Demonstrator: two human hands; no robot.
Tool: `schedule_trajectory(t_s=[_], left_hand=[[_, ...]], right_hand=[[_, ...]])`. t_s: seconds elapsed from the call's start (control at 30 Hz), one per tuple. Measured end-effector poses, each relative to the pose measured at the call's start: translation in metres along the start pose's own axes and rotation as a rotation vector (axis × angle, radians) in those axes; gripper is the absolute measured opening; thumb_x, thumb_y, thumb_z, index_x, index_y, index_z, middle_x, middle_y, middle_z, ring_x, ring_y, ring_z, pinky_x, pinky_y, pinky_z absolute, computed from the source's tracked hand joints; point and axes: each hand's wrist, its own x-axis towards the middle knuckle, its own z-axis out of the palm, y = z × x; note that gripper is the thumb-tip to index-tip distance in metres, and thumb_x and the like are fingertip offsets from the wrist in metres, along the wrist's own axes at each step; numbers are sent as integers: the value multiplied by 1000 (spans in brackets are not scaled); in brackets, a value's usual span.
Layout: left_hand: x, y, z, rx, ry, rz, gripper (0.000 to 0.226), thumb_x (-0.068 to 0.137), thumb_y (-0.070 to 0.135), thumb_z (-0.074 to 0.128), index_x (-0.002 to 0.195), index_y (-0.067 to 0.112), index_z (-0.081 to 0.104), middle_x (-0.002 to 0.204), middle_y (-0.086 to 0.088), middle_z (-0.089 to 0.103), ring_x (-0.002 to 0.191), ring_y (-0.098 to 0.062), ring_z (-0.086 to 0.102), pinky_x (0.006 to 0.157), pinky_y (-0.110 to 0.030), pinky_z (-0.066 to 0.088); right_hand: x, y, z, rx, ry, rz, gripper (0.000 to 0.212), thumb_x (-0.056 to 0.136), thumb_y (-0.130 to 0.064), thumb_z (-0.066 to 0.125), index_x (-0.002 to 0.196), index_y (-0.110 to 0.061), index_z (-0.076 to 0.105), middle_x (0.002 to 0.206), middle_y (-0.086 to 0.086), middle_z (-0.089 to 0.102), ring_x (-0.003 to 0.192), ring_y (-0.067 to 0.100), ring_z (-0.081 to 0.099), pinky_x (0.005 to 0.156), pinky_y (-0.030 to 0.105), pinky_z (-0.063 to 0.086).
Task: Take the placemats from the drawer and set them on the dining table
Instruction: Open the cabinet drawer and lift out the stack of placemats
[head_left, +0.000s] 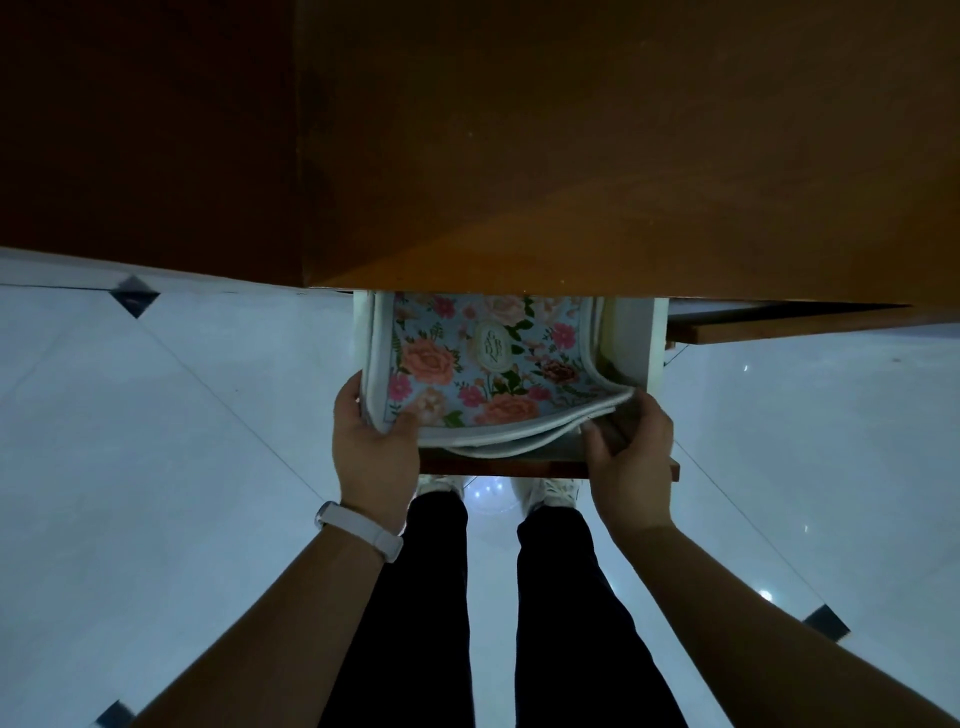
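Note:
A stack of floral placemats (488, 364) with white edging lies in the open white drawer (636, 343), bowed up at both sides. My left hand (374, 447) grips the stack's near left corner, thumb on top. My right hand (631, 452) holds the near right corner, fingers curled under the layered white edges. The far part of the mats is hidden under the wooden table top (571, 156). A white band sits on my left wrist.
The drawer's dark wood front (498, 470) juts toward my legs and white shoes (558, 488). A second wooden drawer front or ledge (779, 330) sticks out at the right. Pale glossy floor tiles (156, 441) spread on both sides.

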Motion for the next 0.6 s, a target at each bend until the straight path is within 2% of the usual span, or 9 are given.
schedule_trajectory(t_s=[0.07,0.1,0.2,0.3,0.37,0.47,0.6], left_hand=[[2,-2,-8,-38,-18,-16,50,82,-2,70,121,26,53,106,3,64,98,-20,65,85,-50,57],[2,-2,-11,-58,-28,-23,50,82,-3,70,119,28,53,105,3,64,97,-21,66,83,-52,57],[2,-6,-20,-103,-68,-33,51,83,-8,68,120,23,52,104,2,64,94,-19,67,82,-53,57],[3,-11,-28,-132,-121,-35,51,83,-12,64,124,16,50,106,-1,62,99,-26,65,83,-53,56],[3,-13,-32,-138,-146,-38,50,83,-14,62,121,16,49,104,0,60,96,-24,64,76,-45,60],[1,-16,-39,-132,-182,-32,48,84,-16,60,116,19,49,101,1,58,91,-20,63,64,-31,61],[1,-28,-56,-150,-237,-68,52,84,-16,59,107,31,54,106,-3,60,97,-27,64,66,-36,61]], right_hand=[[0,-2,-2,85,-35,119,50,90,-19,69,134,-20,45,117,-8,61,100,-1,62,91,24,51],[1,-2,-2,150,-88,176,45,91,-17,66,132,-19,47,113,-7,64,100,1,63,91,26,52],[8,0,-5,538,-227,396,35,93,-8,57,128,-11,54,122,11,66,109,23,67,98,44,53],[15,3,-9,719,-302,470,47,88,-18,57,133,-6,52,128,17,62,116,33,63,97,52,51],[17,6,-9,749,-359,517,53,87,-27,59,135,-8,50,130,16,61,119,35,60,97,57,50],[24,8,-8,658,-393,534,48,92,-27,64,132,-6,52,127,16,64,115,34,63,94,57,52],[38,4,-4,454,-487,557,38,90,-17,68,123,-1,59,114,16,71,104,33,69,91,49,56]])
